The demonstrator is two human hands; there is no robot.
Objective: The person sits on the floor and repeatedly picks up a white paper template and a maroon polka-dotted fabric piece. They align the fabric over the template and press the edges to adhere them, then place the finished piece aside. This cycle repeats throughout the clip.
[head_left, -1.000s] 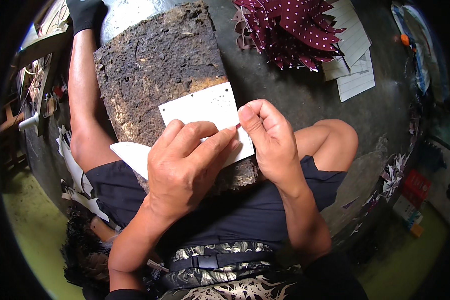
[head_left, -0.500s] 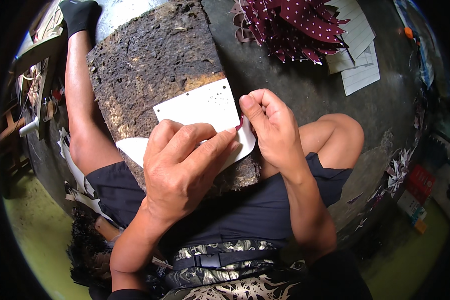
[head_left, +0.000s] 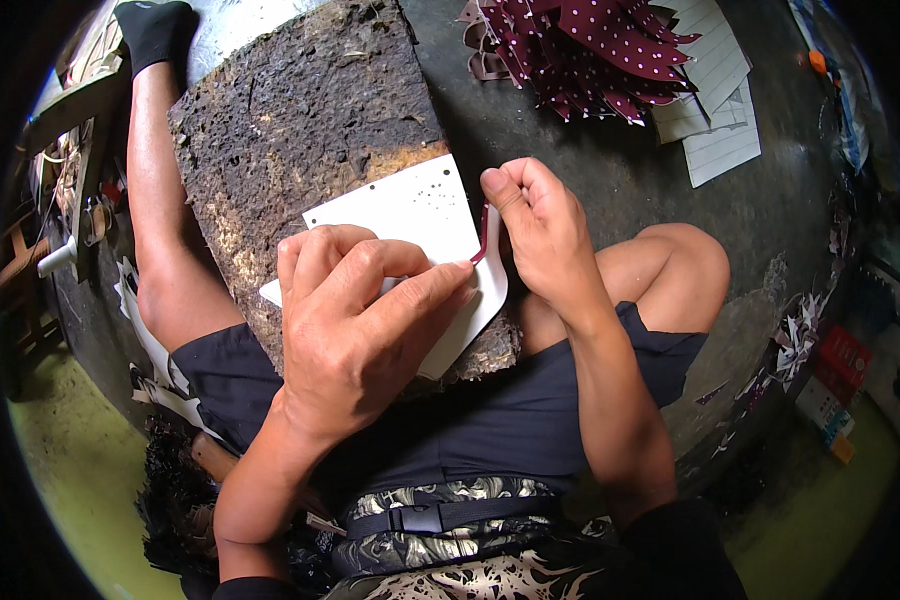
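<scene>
On a rough dark board [head_left: 310,120] over my lap lies a white flat template [head_left: 395,210] with small holes punched in it. Beneath it is a white-backed piece [head_left: 492,280], and a narrow maroon dotted strip [head_left: 485,240] shows along the template's right edge. My left hand [head_left: 350,310] is closed, its fingertips pressing at the template's lower right corner; its thumb is partly hidden. My right hand [head_left: 542,230] pinches thumb against curled fingers at the strip's upper end, just right of the template. The exact grip is covered by the fingers.
A heap of maroon white-dotted pieces [head_left: 610,50] lies on the floor at the far right, beside lined paper sheets [head_left: 725,140]. White offcuts [head_left: 155,335] lie by my left leg. Scraps [head_left: 798,335] and a red box [head_left: 843,360] are at right.
My right hand has shifted slightly up, and more of the maroon strip shows. The white piece under the template has turned or slid, its left end now showing less.
</scene>
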